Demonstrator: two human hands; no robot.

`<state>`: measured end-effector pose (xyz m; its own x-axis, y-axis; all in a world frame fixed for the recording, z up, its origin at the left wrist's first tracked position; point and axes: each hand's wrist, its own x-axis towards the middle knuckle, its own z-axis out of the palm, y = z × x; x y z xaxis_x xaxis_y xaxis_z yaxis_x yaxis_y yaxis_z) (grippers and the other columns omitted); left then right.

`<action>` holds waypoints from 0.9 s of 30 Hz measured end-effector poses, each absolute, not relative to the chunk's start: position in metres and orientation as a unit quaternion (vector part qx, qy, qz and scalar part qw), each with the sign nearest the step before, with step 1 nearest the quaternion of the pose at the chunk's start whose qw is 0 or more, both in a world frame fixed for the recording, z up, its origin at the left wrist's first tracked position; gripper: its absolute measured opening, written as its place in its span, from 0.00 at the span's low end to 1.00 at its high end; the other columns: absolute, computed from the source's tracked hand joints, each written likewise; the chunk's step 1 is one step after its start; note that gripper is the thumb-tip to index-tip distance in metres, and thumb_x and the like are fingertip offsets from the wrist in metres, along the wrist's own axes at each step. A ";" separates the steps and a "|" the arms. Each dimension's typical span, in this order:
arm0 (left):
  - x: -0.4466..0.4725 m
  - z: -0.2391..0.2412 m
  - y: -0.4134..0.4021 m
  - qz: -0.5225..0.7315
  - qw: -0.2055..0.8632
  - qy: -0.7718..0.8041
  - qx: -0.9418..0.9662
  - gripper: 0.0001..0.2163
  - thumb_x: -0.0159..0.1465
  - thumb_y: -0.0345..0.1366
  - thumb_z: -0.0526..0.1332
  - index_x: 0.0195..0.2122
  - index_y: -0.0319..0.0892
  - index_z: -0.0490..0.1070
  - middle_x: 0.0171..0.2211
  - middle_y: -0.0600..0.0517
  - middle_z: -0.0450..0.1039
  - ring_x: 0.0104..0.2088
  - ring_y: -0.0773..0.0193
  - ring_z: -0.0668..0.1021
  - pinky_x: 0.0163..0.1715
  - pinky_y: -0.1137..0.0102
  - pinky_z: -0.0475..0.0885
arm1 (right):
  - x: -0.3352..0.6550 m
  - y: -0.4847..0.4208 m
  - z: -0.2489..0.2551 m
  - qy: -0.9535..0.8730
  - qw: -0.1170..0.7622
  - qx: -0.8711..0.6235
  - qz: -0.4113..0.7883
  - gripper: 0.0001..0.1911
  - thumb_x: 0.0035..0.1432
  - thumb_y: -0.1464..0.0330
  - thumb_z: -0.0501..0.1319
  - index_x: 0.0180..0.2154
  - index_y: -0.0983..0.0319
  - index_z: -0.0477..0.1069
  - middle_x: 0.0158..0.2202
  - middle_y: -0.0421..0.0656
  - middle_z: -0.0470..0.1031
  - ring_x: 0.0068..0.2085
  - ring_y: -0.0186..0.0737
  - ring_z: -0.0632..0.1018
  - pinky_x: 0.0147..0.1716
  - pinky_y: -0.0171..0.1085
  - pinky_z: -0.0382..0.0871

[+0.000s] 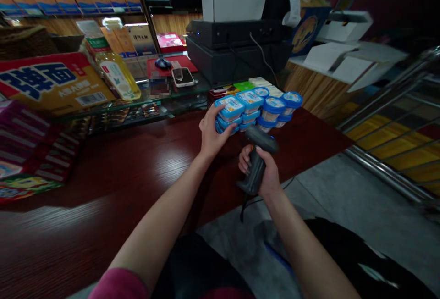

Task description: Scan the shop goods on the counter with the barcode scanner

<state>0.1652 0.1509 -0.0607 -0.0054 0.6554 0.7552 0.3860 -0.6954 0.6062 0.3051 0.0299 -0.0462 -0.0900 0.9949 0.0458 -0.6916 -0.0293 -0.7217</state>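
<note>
A stack of small blue-lidded tubs (258, 109) stands at the far edge of the dark red wooden counter (137, 170). My left hand (210, 130) grips the left end of the stack, fingers curled round the leftmost tubs. My right hand (261, 170) is closed round the handle of a dark grey handheld barcode scanner (258, 157), whose head points at the tubs from just in front of them. The scanner's cable hangs down from the handle.
Behind the tubs sit a black printer or till unit (237, 42) and flat packets. A glass shelf holds a phone (183, 76), a mouse (162, 63) and a bottle of oil (113, 67). Boxed goods lie at left (44, 83); a metal rail (395, 129) runs at right.
</note>
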 end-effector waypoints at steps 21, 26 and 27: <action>-0.062 -0.054 0.066 0.576 0.709 0.293 0.282 0.17 0.67 0.43 0.64 0.53 0.42 0.72 0.51 0.45 0.79 0.53 0.57 0.81 0.64 0.60 0.68 | 0.221 0.049 -0.032 -0.424 0.350 -0.201 0.811 0.18 0.57 0.54 0.65 0.30 0.63 0.73 0.24 0.39 0.62 0.21 0.30 0.60 0.16 0.31 0.55; -0.106 -0.046 0.045 0.628 0.655 0.317 0.276 0.12 0.67 0.39 0.64 0.51 0.44 0.72 0.51 0.47 0.79 0.51 0.60 0.82 0.64 0.59 0.68 | 0.156 0.069 -0.041 -0.446 0.268 -0.158 0.839 0.22 0.59 0.49 0.61 0.30 0.63 0.72 0.23 0.39 0.63 0.20 0.31 0.60 0.13 0.30 0.54; -0.110 -0.046 0.044 0.638 0.642 0.321 0.278 0.12 0.67 0.38 0.65 0.50 0.45 0.72 0.51 0.48 0.79 0.50 0.61 0.82 0.64 0.59 0.68 | 0.147 0.071 -0.044 -0.447 0.263 -0.159 0.840 0.23 0.59 0.49 0.61 0.30 0.63 0.72 0.23 0.39 0.63 0.19 0.31 0.60 0.13 0.30 0.54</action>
<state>-0.1103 0.0441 -0.0459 -0.0211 0.9982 -0.0566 -0.6405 0.0300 0.7674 0.1475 0.0712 -0.0435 -0.8110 0.5843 -0.0310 -0.3009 -0.4619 -0.8344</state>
